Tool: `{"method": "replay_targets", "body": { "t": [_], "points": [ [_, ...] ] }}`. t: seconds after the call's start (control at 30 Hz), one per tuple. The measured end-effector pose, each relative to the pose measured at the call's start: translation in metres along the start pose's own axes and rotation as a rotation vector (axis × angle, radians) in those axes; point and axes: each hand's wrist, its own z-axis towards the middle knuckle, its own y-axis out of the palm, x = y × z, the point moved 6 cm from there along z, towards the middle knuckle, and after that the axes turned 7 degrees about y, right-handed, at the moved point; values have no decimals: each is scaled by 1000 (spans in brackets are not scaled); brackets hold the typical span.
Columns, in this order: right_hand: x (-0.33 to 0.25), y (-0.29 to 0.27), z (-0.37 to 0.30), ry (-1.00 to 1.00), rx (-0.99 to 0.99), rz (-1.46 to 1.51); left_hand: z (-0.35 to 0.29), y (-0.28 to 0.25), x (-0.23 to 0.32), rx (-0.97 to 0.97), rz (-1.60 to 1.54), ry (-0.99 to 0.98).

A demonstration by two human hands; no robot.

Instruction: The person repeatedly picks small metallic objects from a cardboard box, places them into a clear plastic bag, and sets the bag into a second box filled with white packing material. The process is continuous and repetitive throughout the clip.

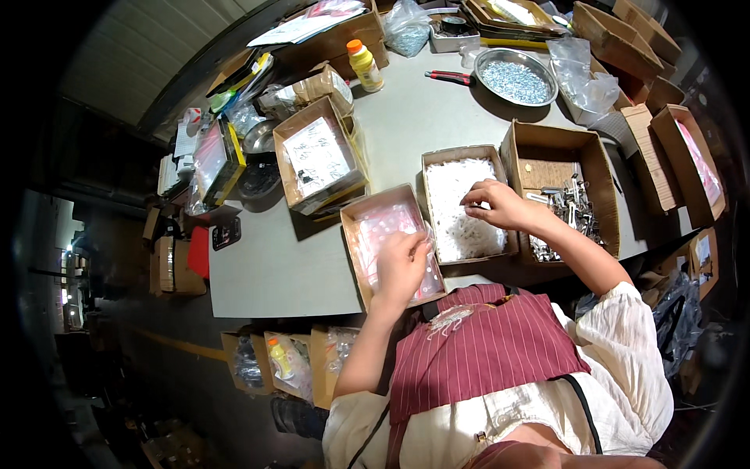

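My left hand (401, 268) is over a shallow cardboard box (358, 260) that holds pink-and-clear plastic bags (378, 227). Its thumb and fingers are pinched together; whatever sits between them is too small to name. To its right, my right hand (498, 205) hovers above a second cardboard box (429, 187) full of small white pieces (467, 234). The fingers there curl inward with the tips together, and I cannot make out what they hold. Beside that forearm stands a deeper cardboard box (609, 172) with loose shiny metal parts (574, 199) in it.
Further back on the table (398, 117) are a metal bowl (516, 76) of small bluish-silver pieces, a red-and-black cutter knife (451, 77) and a yellow bottle (365, 66). A box with white cards (316, 156) stands left. Boxes crowd the right edge; several open boxes (320, 363) sit below the front edge.
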Motion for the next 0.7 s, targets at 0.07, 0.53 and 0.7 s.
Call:
{"method": "replay_targets", "body": {
  "t": [0.07,0.53,0.7],
  "points": [
    [-6,-4,-3,-31,47,7,2,3,7,-16,63,56],
    [-94,-16,-28,-382,52,-493,13,37,34,-73,200,172],
    [-94,-19,-26,-353,18,-367,13,44,29,-62,141,159]
  ]
}}
